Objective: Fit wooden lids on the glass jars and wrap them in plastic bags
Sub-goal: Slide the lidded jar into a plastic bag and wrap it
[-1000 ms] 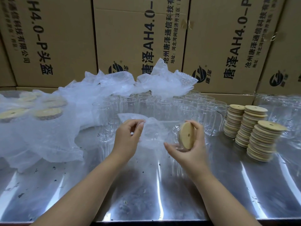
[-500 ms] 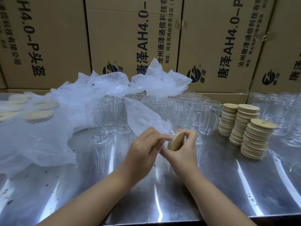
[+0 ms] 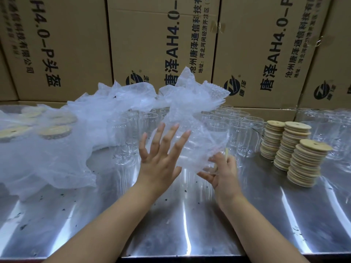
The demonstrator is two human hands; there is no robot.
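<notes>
- Fingers (image 3: 170,137) of the left hand (image 3: 159,164): straight and spread wide, laid flat against the near face of the bubble bag (image 3: 191,130). They hold nothing.
- Fingers (image 3: 230,162) of the right hand (image 3: 224,175): curled round the lidded end of the glass jar (image 3: 190,150), gripping it through the film, with the thumb underneath.
- Wooden lid (image 3: 226,152): only a thin pale edge shows above the right fingers. How fully it is seated cannot be told.
- Position of the task's thing: the jar is held above the metal table (image 3: 171,224) at the centre of the view. It lies inside the bag, whose free end rises toward 12 o'clock.
- Handling, judged: the glass is rigid, smooth and breakable, and probably light. The bag is limp and slippery, so it gives no support. The firm hold is on the lid end, where wood gives friction, and the film is best drawn down by its loose mouth.
- Empty jars (image 3: 237,130): these stand upright and close together from 12 to 2 o'clock, with nothing visible inside.
- Lid stacks (image 3: 303,152): three leaning columns at 3 o'clock, touching one another.
- Wrapped jars (image 3: 53,130): these lie at 9 to 10 o'clock with their lids on, under loose plastic (image 3: 57,164).
- Spare bags (image 3: 133,95): heaped at 11 o'clock.
- Cardboard boxes (image 3: 161,44): a printed wall of them at 12 o'clock.
</notes>
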